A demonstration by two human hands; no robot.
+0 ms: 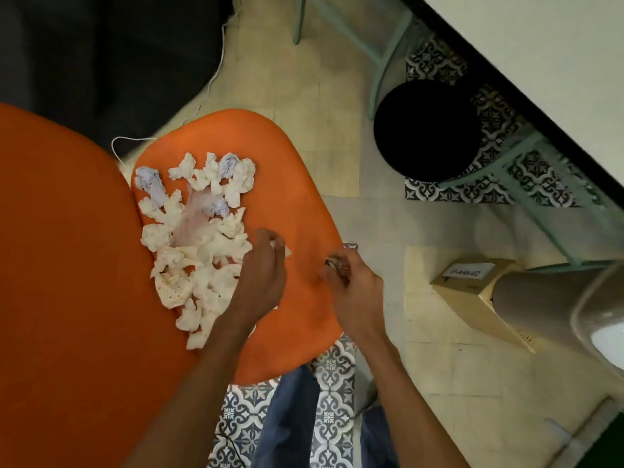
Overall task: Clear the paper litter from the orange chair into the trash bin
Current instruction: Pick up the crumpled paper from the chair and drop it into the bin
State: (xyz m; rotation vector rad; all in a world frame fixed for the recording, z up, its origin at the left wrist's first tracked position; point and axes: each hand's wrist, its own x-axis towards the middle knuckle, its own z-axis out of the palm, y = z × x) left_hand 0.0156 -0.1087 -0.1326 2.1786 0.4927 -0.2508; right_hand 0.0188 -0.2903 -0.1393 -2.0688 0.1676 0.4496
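Scraps of crumpled white paper (199,238) look light, crushable, graspable anywhere; left hand (261,275) and right hand (354,288) each pinch one.

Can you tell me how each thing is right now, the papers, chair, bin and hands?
Paper litter: crumpled, piled on the seat.
Orange chair: partly covered with litter.
Trash bin: upright, open, inside too dark.
Left hand: pinches a white scrap.
Right hand: pinches a small scrap.
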